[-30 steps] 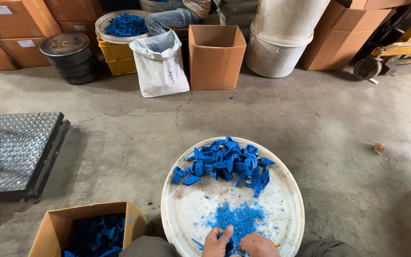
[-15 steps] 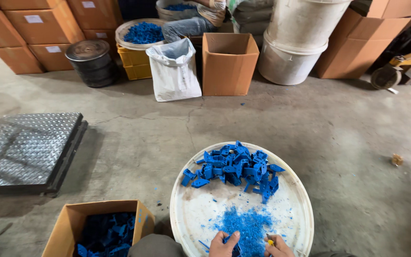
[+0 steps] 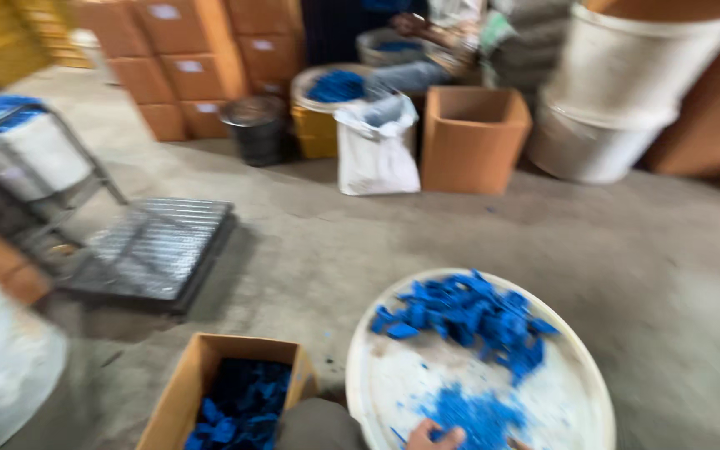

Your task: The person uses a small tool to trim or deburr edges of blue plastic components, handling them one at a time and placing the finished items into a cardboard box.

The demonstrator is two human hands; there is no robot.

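Hands at the lower frame edge, largely cut off. The left hand point(image 3: 433, 436) rests its fingers on the round white plastic tray point(image 3: 393, 392), at the rim of a small heap of fine blue plastic crumbs point(image 3: 477, 417); whether it grips anything cannot be told. Only a sliver of the right hand point(image 3: 517, 445) shows beside that heap, its state unreadable.

Farther from the hands, on the far half of the tray, lies a loose pile of blue moulded plastic pieces point(image 3: 468, 315). These look light, stiff and smooth, likely to slide over one another; a single piece is probably best pinched across its flat sides, while the crumbs would need scooping or sweeping.

Left of the hands, just beside the tray, an open brown cardboard box point(image 3: 185, 392) holds more blue pieces. Well beyond, on the concrete floor point(image 3: 310, 242), stand a ribbed metal platform point(image 3: 156, 250), a white sack point(image 3: 372, 154), another open carton point(image 3: 470, 137), a dark drum point(image 3: 256, 125) and large pale tubs point(image 3: 618, 100). A second person sits partly visible at the top.

Motion blur softens all outlines; the shapes of individual pieces cannot be made out.
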